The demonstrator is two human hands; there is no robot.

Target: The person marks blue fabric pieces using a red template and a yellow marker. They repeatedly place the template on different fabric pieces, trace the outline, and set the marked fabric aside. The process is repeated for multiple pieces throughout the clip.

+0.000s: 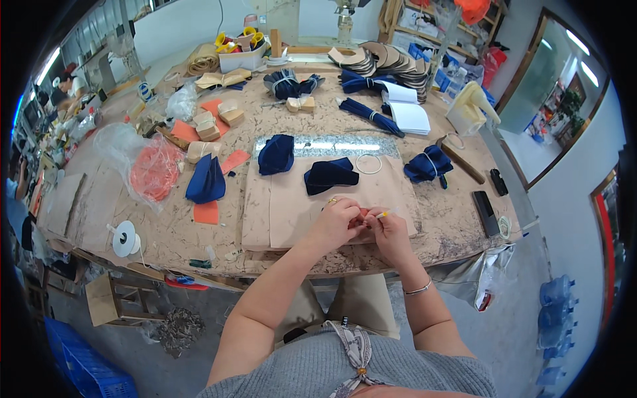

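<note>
Orange-red, a small piece (361,214) sits pinched between the fingers of the left hand (340,222) and right hand (386,229), both closed on it at centre frame; the right also grips a thin yellow-tipped tool (385,213). Beneath lies a tan board (285,212), with folded navy fabric (330,175) and a white ring (369,163) just above.

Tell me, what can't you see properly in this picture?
- Head view: the small orange piece between the left hand and right hand is mostly covered by fingers; its shape is unclear.
- The pale stick in the right hand is too small to identify.
- A person at the far left rim is tiny and bent.
</note>
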